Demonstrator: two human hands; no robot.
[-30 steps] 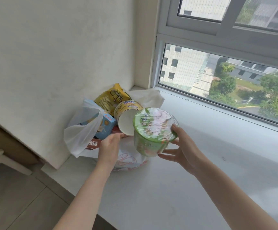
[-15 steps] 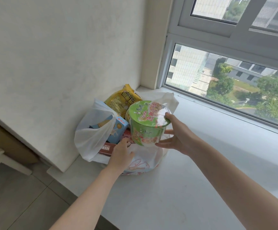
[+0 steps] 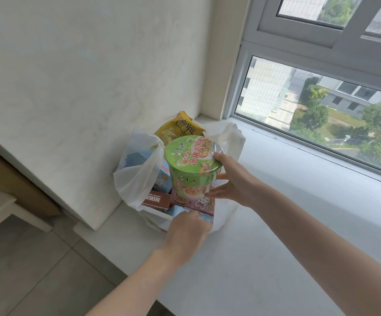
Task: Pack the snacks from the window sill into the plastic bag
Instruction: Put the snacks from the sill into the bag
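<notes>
- Head view: the right hand (image 3: 235,181) is closed round the side of one green noodle cup (image 3: 193,165), thumb on the lid rim and fingers low on the wall; the cup is upright, lid up, over the mouth of the plastic bag (image 3: 137,176), probably so it goes down flat on the things below
- Left hand (image 3: 186,229) pinches the near rim of the bag, fingers curled over the plastic and over the edge of a light blue packet (image 3: 204,218); I judge this keeps the mouth wide and stops the soft bag from sliding on the window sill (image 3: 276,224)
- The bag sits on the sill in the corner next to the wall, both handles standing up on either side of the load
- Counted in the bag: one yellow packet (image 3: 180,130) upright at the back, one blue box (image 3: 164,176) at the left, one brown box (image 3: 156,200) lying flat near the front, one pink packet (image 3: 196,202) under the cup; more may be hidden
- No snacks show on the bare part of the sill, so this cup seems the last or nearly so
</notes>
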